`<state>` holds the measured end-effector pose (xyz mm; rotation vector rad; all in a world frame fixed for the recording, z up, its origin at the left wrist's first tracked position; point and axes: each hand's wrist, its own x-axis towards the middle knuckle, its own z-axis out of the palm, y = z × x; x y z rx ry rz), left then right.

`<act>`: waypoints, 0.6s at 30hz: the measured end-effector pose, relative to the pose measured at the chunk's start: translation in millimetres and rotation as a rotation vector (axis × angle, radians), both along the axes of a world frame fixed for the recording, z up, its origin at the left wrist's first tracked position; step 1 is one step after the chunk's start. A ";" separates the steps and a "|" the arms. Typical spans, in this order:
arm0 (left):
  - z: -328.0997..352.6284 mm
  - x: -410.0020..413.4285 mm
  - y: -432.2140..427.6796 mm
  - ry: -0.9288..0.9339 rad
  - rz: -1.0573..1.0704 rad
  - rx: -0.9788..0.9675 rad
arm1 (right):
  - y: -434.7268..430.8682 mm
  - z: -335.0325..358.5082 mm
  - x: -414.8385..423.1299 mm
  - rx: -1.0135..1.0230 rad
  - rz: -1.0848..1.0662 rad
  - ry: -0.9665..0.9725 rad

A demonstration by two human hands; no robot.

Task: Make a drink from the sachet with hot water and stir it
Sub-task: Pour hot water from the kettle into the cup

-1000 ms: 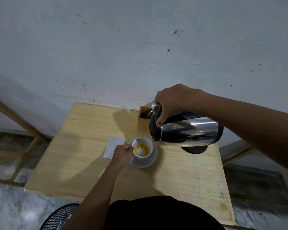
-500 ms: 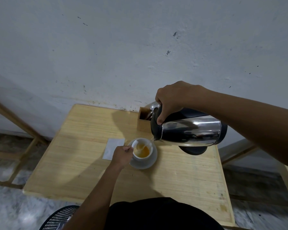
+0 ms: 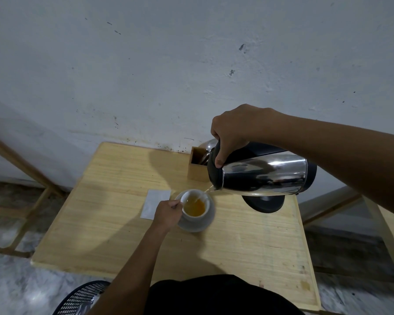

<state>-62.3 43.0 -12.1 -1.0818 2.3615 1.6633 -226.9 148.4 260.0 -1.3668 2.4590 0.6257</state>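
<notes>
A white cup (image 3: pixel 192 218) holding orange-brown liquid stands on a white saucer (image 3: pixel 207 221) in the middle of the wooden table (image 3: pixel 114 223). My left hand (image 3: pixel 167 212) grips the cup at its left side. My right hand (image 3: pixel 232 130) holds the steel kettle (image 3: pixel 264 176) by its black handle, tipped nearly level with the spout to the left. A thin stream of water falls from the spout into the cup. A white sachet (image 3: pixel 154 203) lies flat just left of the cup, partly under my left hand.
A small wooden holder (image 3: pixel 197 165) with metal utensils stands at the back of the table against the white wall. The black kettle base (image 3: pixel 264 203) sits under the kettle. A black mesh fan grille (image 3: pixel 82 298) is at the bottom left, wooden frames on both sides.
The orange liquid in the cup has risen as the water keeps pouring. The kettle has lifted slightly. My left hand stays on the cup.
</notes>
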 end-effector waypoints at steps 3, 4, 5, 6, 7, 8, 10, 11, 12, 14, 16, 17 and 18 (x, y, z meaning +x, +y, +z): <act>1.5 -0.4 0.2 0.003 -0.007 0.009 | -2.0 1.0 -0.7 0.013 0.002 0.012; 1.5 -0.5 0.2 0.003 -0.006 0.016 | -2.6 1.2 -1.1 0.014 0.001 0.013; 2.8 -0.6 0.4 0.003 -0.004 0.024 | -3.2 1.6 -1.6 0.015 0.000 0.014; 3.4 -0.4 0.6 0.004 -0.003 0.025 | -3.6 2.4 -1.8 0.015 -0.001 0.015; 4.5 -0.2 0.9 0.000 -0.004 0.022 | -4.0 3.4 -2.0 0.015 -0.005 0.013; 4.5 0.3 0.8 0.000 -0.006 0.019 | -4.2 4.1 -2.2 0.015 -0.010 0.011; 4.7 0.6 0.7 -0.001 -0.011 0.014 | -4.8 5.5 -2.1 0.015 -0.018 0.005; 4.9 1.0 0.6 -0.003 -0.014 0.010 | -5.4 5.7 -1.9 0.018 -0.022 0.003; 5.0 0.9 0.4 -0.003 -0.014 0.009 | -5.9 6.2 -1.3 0.021 -0.024 0.004; 4.7 0.7 0.1 -0.002 -0.016 0.009 | -7.1 6.5 0.3 0.032 -0.021 0.007; 4.1 0.1 -0.5 -0.004 -0.019 0.001 | -8.0 7.4 2.4 0.037 -0.016 0.010; 3.7 -0.2 -0.8 -0.005 -0.024 -0.003 | -8.4 8.0 3.6 0.041 -0.013 0.012; 3.5 -0.2 -1.0 -0.006 -0.028 -0.004 | -8.8 8.6 4.6 0.046 -0.008 0.016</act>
